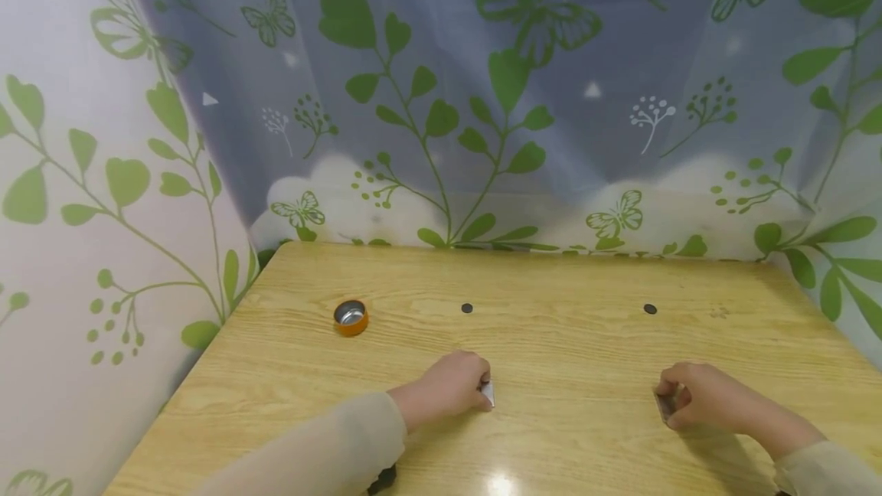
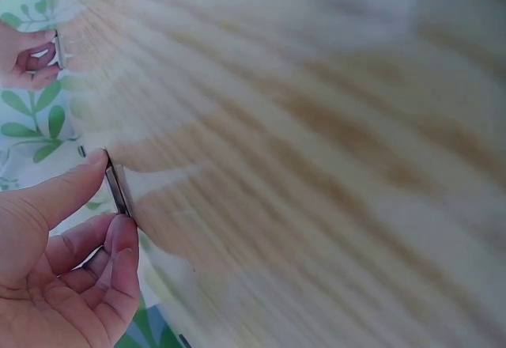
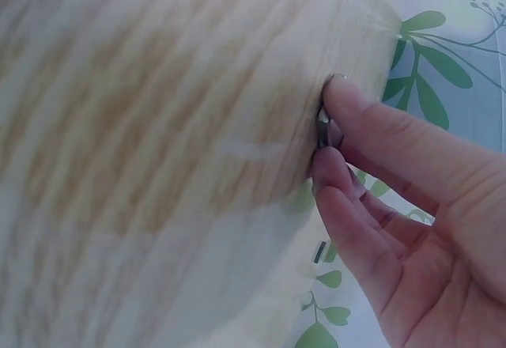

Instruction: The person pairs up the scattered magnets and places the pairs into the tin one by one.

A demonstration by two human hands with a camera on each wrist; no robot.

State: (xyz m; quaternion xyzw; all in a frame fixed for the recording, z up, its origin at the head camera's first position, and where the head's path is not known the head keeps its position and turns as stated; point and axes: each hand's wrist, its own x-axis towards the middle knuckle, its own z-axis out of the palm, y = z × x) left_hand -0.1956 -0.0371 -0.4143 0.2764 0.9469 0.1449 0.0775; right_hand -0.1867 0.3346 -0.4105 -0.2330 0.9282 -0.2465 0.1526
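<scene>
My left hand (image 1: 451, 385) pinches a small flat silvery metal piece (image 1: 488, 393) between thumb and fingers, low over the wooden table (image 1: 572, 358). In the left wrist view this metal piece (image 2: 117, 188) stands edge-on, with the thumb at one end and fingertips at the other. Farther right, my right hand (image 1: 713, 396) grips a similar metal piece (image 1: 664, 406), darker in the head view. The right wrist view shows that piece (image 3: 322, 130) partly hidden behind the thumb and index finger. Both pieces are held on edge close to the tabletop.
Toward the back lie two small black discs, one left-centre (image 1: 467, 308) and one right (image 1: 650, 309). A small orange cup (image 1: 351, 318) with a shiny metal inside stands at the left. Leaf-patterned curtains (image 1: 427, 136) hang behind and beside the table.
</scene>
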